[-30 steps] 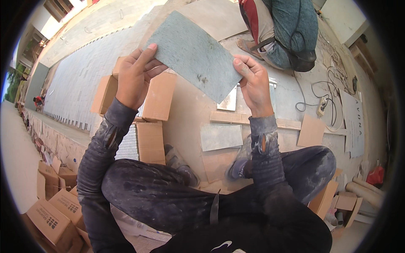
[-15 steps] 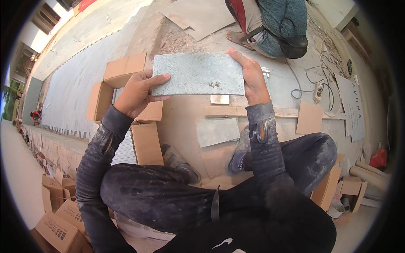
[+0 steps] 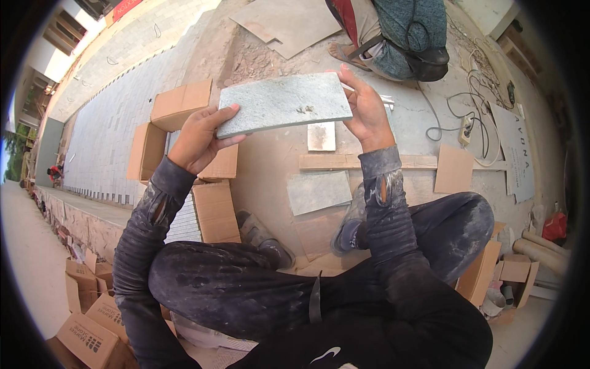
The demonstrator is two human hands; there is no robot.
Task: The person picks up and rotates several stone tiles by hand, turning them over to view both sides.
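A pale grey-green rectangular stone tile (image 3: pixel 276 101) with a dark speck near its middle is held nearly level at its two ends. My left hand (image 3: pixel 198 132) grips the left end, thumb on the top face. My right hand (image 3: pixel 369 114) grips the right end. Below it, a smaller grey tile (image 3: pixel 318 192) lies on the floor between my feet, behind it a wooden plank (image 3: pixel 369 162). An open cardboard box (image 3: pixel 215 212) of stacked tiles stands left of my feet.
Another person (image 3: pixel 402 46) crouches at the top right. A power strip (image 3: pixel 467 129) with tangled cables and grey boards (image 3: pixel 513 154) lie at the right. More cardboard boxes (image 3: pixel 92 332) are piled at the lower left, rolls (image 3: pixel 538 252) at the lower right. A distant worker (image 3: pixel 54 172) is at far left.
The tile has come down from a raised, slanted position to a nearly level one, its near edge now showing. Both my hands moved with it, still gripping its ends.
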